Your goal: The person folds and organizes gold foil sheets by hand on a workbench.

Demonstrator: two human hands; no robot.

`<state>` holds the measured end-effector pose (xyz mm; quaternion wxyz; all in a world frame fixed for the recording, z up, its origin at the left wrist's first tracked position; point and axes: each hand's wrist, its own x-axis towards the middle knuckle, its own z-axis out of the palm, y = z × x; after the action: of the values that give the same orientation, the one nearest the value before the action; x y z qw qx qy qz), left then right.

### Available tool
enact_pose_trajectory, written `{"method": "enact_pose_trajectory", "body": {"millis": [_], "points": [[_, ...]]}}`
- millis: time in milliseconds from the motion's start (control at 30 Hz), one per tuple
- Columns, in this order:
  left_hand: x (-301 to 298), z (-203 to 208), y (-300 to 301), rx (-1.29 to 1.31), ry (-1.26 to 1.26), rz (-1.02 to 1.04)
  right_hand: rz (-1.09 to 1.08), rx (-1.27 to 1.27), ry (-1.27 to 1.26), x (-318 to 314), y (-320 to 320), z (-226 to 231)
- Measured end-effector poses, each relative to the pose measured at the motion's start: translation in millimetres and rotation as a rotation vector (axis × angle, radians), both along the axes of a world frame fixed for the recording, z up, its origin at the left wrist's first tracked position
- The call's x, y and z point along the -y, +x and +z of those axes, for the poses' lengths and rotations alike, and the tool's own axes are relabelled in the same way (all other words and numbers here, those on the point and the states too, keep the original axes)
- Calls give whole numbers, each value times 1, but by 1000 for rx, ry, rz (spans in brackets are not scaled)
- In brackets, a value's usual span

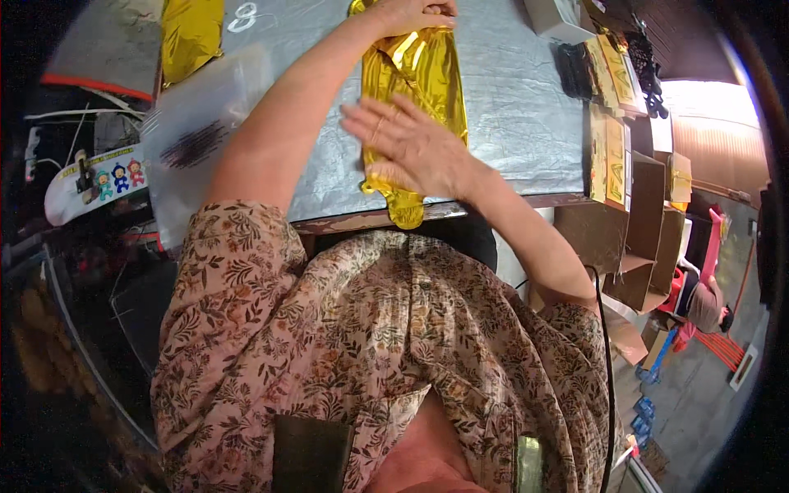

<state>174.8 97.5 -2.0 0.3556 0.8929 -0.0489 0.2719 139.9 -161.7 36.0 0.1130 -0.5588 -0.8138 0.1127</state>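
Note:
A flat gold foil balloon [423, 78] lies lengthwise on the silvery covered table [518, 123], creased down its middle. Its narrow rounded tab hangs at the table's near edge. At the far end, my left hand [411, 16] is closed on the foil, its fingers curled and partly cut off by the picture's top. My right hand [419, 152] is spread over the balloon's near part, palm down, fingers apart and slightly blurred. Whether that palm presses on the foil or hovers just above, I cannot tell.
More gold foil [191, 37] lies at the far left, beside clear plastic bags [205, 115]. A white board with cartoon figures [103, 181] is left of the table. Cardboard boxes [612, 156] line the right edge. Another person [703, 300] is in the right background.

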Motion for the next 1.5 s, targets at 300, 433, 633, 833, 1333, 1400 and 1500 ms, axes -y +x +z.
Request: {"method": "enact_pose_trajectory", "body": {"millis": [300,433,633,833,1333,1400,1500], "points": [[4,9,2,-54,-35,-25,-824,-258,468,-21,43,-3],[1,6,-1,-82,-49,17,-854,0,324,-40,24,-30],[-8,15,4,-154,-36,-31,-713,108,270,-36,12,-30],[-12,23,13,-233,97,-15,-659,164,278,-33,12,-27],[-92,35,-87,-565,169,561,-649,163,272,-35,10,-29],[-93,18,-90,-522,119,568,-640,145,277,-36,10,-28],[-79,22,-72,-606,72,595,-657,126,267,-32,14,-31]]}}
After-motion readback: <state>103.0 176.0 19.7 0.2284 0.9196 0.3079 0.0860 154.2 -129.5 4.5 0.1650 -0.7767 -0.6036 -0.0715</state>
